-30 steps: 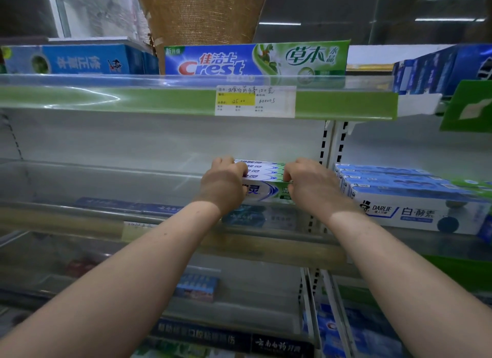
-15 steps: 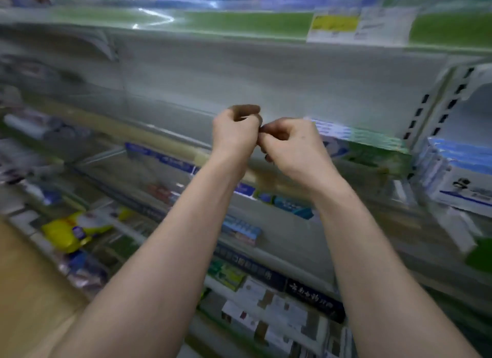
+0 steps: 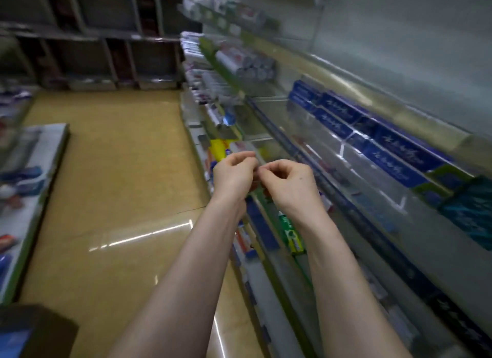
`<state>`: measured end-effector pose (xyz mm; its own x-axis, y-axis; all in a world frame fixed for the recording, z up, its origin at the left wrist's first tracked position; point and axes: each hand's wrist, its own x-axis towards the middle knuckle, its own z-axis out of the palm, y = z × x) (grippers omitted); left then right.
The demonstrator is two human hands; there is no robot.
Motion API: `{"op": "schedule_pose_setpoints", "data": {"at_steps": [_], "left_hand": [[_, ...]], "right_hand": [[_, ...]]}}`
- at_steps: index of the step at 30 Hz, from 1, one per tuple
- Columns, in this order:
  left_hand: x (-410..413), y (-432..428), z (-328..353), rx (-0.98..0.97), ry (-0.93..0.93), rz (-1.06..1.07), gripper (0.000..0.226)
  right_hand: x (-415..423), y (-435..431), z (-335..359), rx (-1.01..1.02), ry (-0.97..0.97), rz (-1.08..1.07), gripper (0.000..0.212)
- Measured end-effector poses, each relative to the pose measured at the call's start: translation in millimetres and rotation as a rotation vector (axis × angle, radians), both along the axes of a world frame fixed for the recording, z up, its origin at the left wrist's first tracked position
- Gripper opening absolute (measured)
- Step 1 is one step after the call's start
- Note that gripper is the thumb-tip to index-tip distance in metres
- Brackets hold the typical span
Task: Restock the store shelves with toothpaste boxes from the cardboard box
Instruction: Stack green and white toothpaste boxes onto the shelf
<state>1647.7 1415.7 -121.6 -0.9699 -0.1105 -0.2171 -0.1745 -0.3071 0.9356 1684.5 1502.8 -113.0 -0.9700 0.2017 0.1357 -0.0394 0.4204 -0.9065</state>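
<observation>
Both hands are off the toothpaste stack (now out of frame): left hand (image 3: 234,173) and right hand (image 3: 290,184) curled, empty, fingertips touching beside the shelves (image 3: 386,110), view swung toward cardboard box (image 3: 37,331) near left, so batch placed, probably refill next.

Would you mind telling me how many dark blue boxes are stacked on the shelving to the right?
6, blur permitting, stacked two high: far stack, middle stack, near stack. Others may be hidden behind.
</observation>
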Motion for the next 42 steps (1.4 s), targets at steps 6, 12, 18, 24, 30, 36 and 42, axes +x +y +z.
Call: {"op": "schedule_pose_setpoints", "data": {"at_steps": [6,12,18,24,30,36,42], "left_hand": [[41.3,-121.9,-36.4,0.010,-0.141,0.219,0.014],[103.6,-236.7,-73.8,0.053,-0.252,0.423,0.018],[169.6,-317.3,-105.7,0.096,-0.329,0.518,0.016],[240.3,-403.4,-144.7,0.145,-0.459,0.726,0.013],[293.9,-457.0,-201.9,0.245,-0.654,0.947,0.014],[292.0,-469.4,-259.7,0.357,-0.823,1.027,0.009],[269.3,-469.1,-319.5,0.444,-0.960,1.034,0.017]], "right_hand": [[7.8,-113.7,-29.6,0.036,-0.140,0.271,0.014],[56.3,-228.8,-54.8,0.088,-0.238,0.487,0.018],[102.2,-307.3,-86.9,0.125,-0.327,0.593,0.018],[136.2,-391.7,-132.0,0.179,-0.419,0.742,0.022],[143.9,-461.2,-200.7,0.266,-0.567,0.888,0.023],[133.4,-501.4,-271.6,0.399,-0.643,0.991,0.028],[118.0,-527.1,-337.5,0.605,-0.700,1.094,0.024]]}}
